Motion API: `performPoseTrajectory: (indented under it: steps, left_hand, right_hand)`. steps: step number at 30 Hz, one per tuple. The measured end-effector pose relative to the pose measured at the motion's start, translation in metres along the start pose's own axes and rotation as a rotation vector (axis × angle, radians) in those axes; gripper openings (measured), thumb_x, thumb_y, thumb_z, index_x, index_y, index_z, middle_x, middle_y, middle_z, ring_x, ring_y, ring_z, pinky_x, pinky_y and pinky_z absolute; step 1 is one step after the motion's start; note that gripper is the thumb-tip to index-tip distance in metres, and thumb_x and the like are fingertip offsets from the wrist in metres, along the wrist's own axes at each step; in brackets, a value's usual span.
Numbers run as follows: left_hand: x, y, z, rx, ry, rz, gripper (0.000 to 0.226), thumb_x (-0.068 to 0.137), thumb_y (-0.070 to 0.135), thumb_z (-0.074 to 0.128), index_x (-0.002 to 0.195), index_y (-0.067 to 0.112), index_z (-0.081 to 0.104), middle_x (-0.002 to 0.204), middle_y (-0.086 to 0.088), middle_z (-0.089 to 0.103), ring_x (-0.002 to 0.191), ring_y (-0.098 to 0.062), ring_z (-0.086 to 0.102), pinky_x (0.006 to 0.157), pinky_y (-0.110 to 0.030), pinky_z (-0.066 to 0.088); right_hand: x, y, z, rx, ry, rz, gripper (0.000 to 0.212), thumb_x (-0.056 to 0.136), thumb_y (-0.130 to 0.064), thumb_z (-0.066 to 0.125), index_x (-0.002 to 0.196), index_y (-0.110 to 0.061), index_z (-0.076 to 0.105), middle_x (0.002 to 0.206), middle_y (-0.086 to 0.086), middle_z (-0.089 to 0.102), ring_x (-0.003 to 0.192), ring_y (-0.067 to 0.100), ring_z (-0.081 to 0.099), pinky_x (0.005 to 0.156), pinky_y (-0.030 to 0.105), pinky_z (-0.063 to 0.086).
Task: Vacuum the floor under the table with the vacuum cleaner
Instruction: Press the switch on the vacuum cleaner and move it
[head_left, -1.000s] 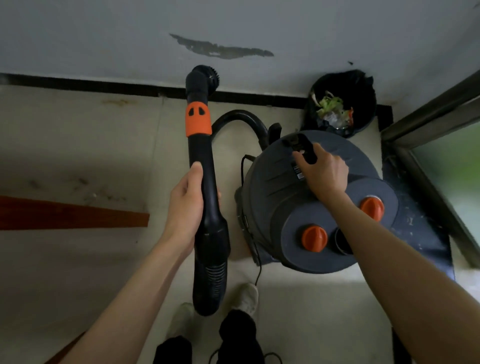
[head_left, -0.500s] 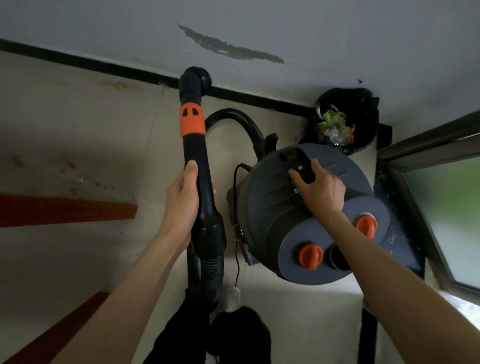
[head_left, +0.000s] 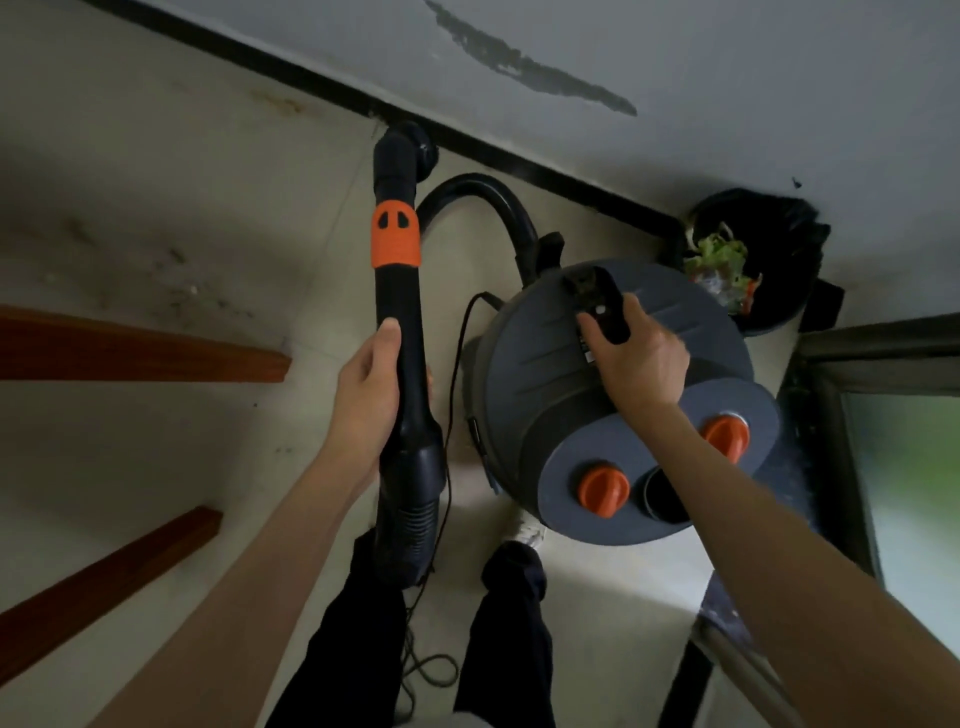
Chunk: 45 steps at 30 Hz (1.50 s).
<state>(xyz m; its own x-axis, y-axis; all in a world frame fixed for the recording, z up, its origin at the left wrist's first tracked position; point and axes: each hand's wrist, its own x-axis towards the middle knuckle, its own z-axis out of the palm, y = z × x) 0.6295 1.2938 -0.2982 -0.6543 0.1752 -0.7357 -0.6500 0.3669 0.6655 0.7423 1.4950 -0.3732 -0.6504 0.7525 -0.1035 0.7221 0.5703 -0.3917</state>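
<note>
While the left hand (head_left: 366, 400) is wrapped around the black wand (head_left: 399, 332) of the vacuum cleaner, with the thumb lying along the tube, the right hand (head_left: 636, 358) curls its fingers around the black carry handle (head_left: 597, 306) on top of the grey canister (head_left: 587, 395). Both hands are therefore closed on parts of the same machine, and they are well apart from each other.

The wand points away from the person, toward the wall. It carries an orange collar (head_left: 396, 236) above the grip, and a round brush head (head_left: 410, 153) at the far end is near the black skirting. A black hose (head_left: 483, 202) bends from the wand side to the canister, and a thin power cord (head_left: 457, 364) hangs down between them to the floor (head_left: 156, 208).

The canister has 2 orange knobs (head_left: 602, 491) on its near face and looks bulky and rigid; I judge it to be the heavy part, so the top handle is the correct place to lift it. The wand seems light and stiff, and the middle is a good place to hold it for steering. The hose is flexible and may pull the wand sideways.

Beside the canister stands a black bin (head_left: 779, 270) with food scraps. At the left, 2 brown wooden bars (head_left: 145, 358) are visible, perhaps parts of the table.
</note>
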Motion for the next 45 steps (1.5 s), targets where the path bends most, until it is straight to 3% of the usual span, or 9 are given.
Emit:
performPoseTrajectory:
  steps: [8,17,22,26,29,38,41,45]
  left_hand:
    - [0.021,0.018,0.014,-0.147,0.110,-0.025,0.041,0.097,0.046,0.038,0.083,0.013,0.058,0.070,-0.009,0.061,0.063,-0.023,0.057,0.073,-0.041,0.051]
    - [0.069,0.067,-0.009,-0.294,0.172,-0.068,0.041,0.095,0.050,0.040,0.089,0.014,0.058,0.075,-0.010,0.061,0.068,-0.023,0.059,0.072,-0.038,0.051]
    - [0.086,0.087,-0.021,-0.333,0.215,-0.069,0.042,0.096,0.047,0.039,0.091,0.011,0.058,0.074,-0.011,0.061,0.064,-0.022,0.058,0.063,-0.033,0.051]
    - [0.098,0.097,-0.020,-0.342,0.249,-0.021,0.040,0.096,0.046,0.039,0.086,0.012,0.057,0.073,-0.012,0.060,0.064,-0.025,0.057,0.067,-0.039,0.050]
    - [0.102,0.104,-0.011,-0.382,0.313,-0.015,0.037,0.096,0.045,0.041,0.083,0.014,0.057,0.074,-0.012,0.060,0.060,-0.020,0.056,0.062,-0.035,0.050]
    - [0.077,0.104,0.004,-0.510,0.443,0.050,0.043,0.097,0.043,0.038,0.091,0.006,0.057,0.066,-0.008,0.061,0.058,-0.018,0.057,0.057,-0.028,0.049]
    - [0.058,0.102,0.002,-0.517,0.482,0.109,0.041,0.098,0.041,0.037,0.088,0.005,0.056,0.069,-0.009,0.059,0.059,-0.016,0.056,0.058,-0.025,0.048]
    - [0.032,0.099,-0.005,-0.495,0.515,0.178,0.034,0.098,0.037,0.038,0.089,0.010,0.056,0.070,-0.006,0.060,0.058,-0.012,0.056,0.053,-0.019,0.048]
  right_hand:
    - [0.077,-0.040,0.011,-0.057,-0.117,-0.127,0.051,0.094,-0.050,0.048,0.130,-0.015,0.054,0.093,0.010,0.069,0.086,0.027,0.063,0.072,0.031,0.041]
    - [0.171,-0.129,0.038,-0.076,-0.223,-0.250,0.058,0.095,-0.053,0.044,0.138,-0.015,0.047,0.098,0.010,0.068,0.092,0.028,0.062,0.083,0.038,0.046]
    - [0.213,-0.173,0.052,-0.122,-0.263,-0.337,0.058,0.095,-0.054,0.043,0.136,-0.013,0.048,0.101,0.012,0.068,0.095,0.030,0.062,0.079,0.036,0.044]
    - [0.238,-0.194,0.059,-0.141,-0.311,-0.412,0.059,0.095,-0.054,0.042,0.137,-0.014,0.047,0.104,0.013,0.067,0.097,0.031,0.061,0.080,0.036,0.044]
    - [0.251,-0.203,0.060,-0.166,-0.349,-0.471,0.059,0.095,-0.055,0.042,0.139,-0.015,0.046,0.111,0.014,0.066,0.104,0.032,0.060,0.086,0.037,0.043]
    - [0.262,-0.203,0.055,-0.159,-0.374,-0.570,0.054,0.095,-0.052,0.044,0.128,-0.010,0.052,0.105,0.016,0.067,0.098,0.034,0.060,0.079,0.037,0.042]
    - [0.256,-0.201,0.050,-0.162,-0.423,-0.552,0.058,0.097,-0.050,0.041,0.135,-0.008,0.046,0.118,0.019,0.062,0.107,0.035,0.057,0.085,0.040,0.043]
    - [0.231,-0.206,0.033,-0.268,-0.472,-0.519,0.059,0.101,-0.038,0.040,0.148,-0.006,0.028,0.147,0.023,0.033,0.131,0.038,0.034,0.105,0.046,0.029]
